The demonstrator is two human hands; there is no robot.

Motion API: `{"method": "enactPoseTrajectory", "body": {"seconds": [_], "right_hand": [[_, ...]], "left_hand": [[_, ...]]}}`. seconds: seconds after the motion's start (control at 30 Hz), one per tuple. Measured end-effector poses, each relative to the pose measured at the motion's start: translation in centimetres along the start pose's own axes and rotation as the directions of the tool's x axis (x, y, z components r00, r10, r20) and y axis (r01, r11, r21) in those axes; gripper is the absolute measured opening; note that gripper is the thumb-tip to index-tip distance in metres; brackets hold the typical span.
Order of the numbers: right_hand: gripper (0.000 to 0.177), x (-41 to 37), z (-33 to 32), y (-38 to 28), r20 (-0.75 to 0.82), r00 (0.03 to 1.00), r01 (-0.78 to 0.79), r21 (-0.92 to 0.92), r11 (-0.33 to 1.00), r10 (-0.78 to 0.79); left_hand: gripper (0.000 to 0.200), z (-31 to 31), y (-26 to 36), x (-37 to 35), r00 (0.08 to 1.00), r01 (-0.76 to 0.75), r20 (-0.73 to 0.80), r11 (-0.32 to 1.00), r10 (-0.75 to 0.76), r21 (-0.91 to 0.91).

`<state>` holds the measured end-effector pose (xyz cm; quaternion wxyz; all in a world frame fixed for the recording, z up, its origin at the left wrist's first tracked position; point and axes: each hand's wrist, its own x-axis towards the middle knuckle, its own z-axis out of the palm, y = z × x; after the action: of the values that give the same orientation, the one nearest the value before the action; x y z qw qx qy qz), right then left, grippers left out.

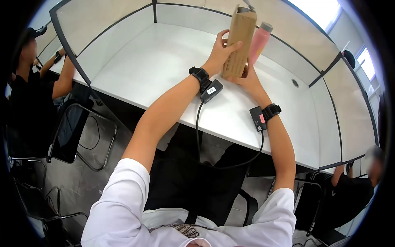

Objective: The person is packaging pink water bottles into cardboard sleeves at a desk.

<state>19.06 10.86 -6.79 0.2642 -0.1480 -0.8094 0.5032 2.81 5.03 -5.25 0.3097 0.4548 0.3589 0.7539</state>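
Both my hands are on a tall brown cardboard box (pixel 240 37) with its top flap raised. My left hand (pixel 220 53) wraps round its left side, thumb across the front. Low on the box, my right hand (pixel 250 80) grips the bottom right corner; some of its fingers are hidden behind the cardboard. Just right of the box stands a pink bottle (pixel 259 43) with a grey cap, partly covered by the box. Dark printing shows on the box's front.
The white desk (pixel 164 70) has low partition panels (pixel 189 18) round it. A cable hole (pixel 295 83) is at the right. Black cables (pixel 198 131) hang from my wrist devices over the desk's front edge. Other people sit at the far left and far right.
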Motion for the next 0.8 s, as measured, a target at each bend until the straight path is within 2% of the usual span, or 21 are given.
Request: {"method": "enactPoseTrajectory", "body": {"seconds": [0.13,0.23,0.33,0.43,0.47,0.57,0.6,0.7,0.8], "right_hand": [[0.104,0.0,0.0,-0.2,-0.066,0.998,0.008,-0.017,1.000,-0.009],[0.097,-0.1,0.3,-0.2,-0.102,0.993,0.062,0.063,0.996,-0.056],[0.088,-0.1,0.3,-0.2,-0.155,0.981,0.115,-0.013,0.993,-0.116],[0.079,-0.2,0.0,-0.3,-0.206,0.961,0.155,-0.148,0.977,-0.184],[0.071,0.0,0.0,0.0,-0.226,0.951,0.171,-0.193,0.966,-0.213],[0.066,0.2,0.2,-0.2,-0.243,0.963,0.105,-0.064,0.992,-0.117],[0.061,0.3,0.2,0.0,-0.241,0.954,0.162,-0.098,0.982,-0.181],[0.055,0.6,-0.1,1.2,-0.240,0.949,0.181,-0.109,0.977,-0.203],[0.046,0.4,-0.4,1.2,-0.291,0.948,0.122,-0.052,0.991,-0.132]], "left_hand": [[0.095,-0.7,-0.6,0.5,0.998,0.031,-0.057,0.997,-0.035,-0.072],[0.099,-1.1,-1.1,0.5,0.997,0.051,-0.051,0.994,-0.056,-0.096],[0.086,-1.3,-1.8,0.6,0.987,0.151,-0.039,0.981,-0.157,-0.119],[0.082,-1.4,-1.7,0.5,0.973,0.230,0.050,0.965,-0.226,-0.125],[0.069,-1.2,-1.6,0.1,0.971,0.240,0.021,0.961,-0.239,-0.135],[0.060,-1.7,-1.3,0.3,0.937,0.347,0.020,0.928,-0.348,-0.137],[0.057,-1.7,-1.3,0.2,0.931,0.361,-0.003,0.920,-0.366,-0.152],[0.054,-2.6,-1.9,0.9,0.910,0.397,-0.007,0.876,-0.415,-0.275],[0.055,-2.6,-2.2,0.8,0.920,0.334,-0.080,0.873,-0.384,-0.356]]}}
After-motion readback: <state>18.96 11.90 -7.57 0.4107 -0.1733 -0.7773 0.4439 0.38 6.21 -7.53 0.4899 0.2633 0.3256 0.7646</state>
